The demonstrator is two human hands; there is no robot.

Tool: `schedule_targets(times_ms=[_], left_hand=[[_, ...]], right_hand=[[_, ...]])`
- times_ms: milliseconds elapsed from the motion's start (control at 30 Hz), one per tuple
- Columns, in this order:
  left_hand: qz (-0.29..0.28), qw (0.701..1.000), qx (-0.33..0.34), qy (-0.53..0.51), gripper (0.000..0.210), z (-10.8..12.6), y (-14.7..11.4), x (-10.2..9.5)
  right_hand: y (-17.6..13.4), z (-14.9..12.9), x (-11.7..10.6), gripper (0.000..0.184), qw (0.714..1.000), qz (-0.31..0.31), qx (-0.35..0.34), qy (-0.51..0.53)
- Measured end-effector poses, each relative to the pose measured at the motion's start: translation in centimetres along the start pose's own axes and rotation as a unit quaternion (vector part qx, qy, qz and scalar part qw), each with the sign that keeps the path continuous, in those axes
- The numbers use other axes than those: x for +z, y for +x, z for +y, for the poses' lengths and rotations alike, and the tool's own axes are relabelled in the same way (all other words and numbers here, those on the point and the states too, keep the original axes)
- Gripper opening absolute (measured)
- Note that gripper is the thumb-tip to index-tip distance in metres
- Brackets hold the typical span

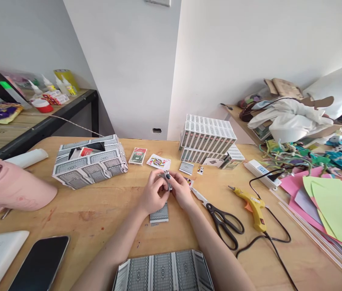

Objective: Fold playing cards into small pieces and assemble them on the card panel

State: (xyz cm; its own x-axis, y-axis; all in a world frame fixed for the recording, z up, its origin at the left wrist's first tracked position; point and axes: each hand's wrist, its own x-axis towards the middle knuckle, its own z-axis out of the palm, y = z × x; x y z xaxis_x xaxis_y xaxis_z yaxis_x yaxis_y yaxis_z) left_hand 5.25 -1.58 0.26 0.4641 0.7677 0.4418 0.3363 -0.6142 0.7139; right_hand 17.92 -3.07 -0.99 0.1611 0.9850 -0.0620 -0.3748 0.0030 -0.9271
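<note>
Close together over the middle of the table, my left hand (153, 192) and my right hand (182, 189) pinch one small playing card (169, 185), which looks folded or bent; the fingers cover much of it. Below them lies a grey-backed card stack (159, 214). Just beyond are a queen card (158, 161), a grey-backed card piece (186, 167) and a small cut card piece (200, 170). Black-handled scissors (219, 218) rest beside my right forearm, blades toward my right hand. Between my forearms, at the near edge, stands a structure of joined grey-backed cards (162, 271).
A box made of cards (90, 163) stands left, near a card pack (137, 156). Stacked card packs (207, 135) are at the back. To the right lie a yellow glue gun (254, 208) with its cord, a power strip (262, 173) and coloured paper (334, 206). A phone (40, 262) lies front left.
</note>
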Motion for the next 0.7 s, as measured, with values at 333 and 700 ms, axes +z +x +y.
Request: schedule_targets(times_ms=[333, 700], left_hand=[[0.058, 0.997, 0.039, 0.014, 0.014, 0.05, 0.07, 0.02], [0.078, 0.996, 0.04, 0.015, 0.011, 0.1, -0.11, -0.03]], right_hand=[[-0.13, -0.13, 0.07, 0.033, 0.999, -0.036, 0.027, 0.01], [-0.16, -0.05, 0.24, 0.036, 0.997, -0.051, 0.031, 0.049]])
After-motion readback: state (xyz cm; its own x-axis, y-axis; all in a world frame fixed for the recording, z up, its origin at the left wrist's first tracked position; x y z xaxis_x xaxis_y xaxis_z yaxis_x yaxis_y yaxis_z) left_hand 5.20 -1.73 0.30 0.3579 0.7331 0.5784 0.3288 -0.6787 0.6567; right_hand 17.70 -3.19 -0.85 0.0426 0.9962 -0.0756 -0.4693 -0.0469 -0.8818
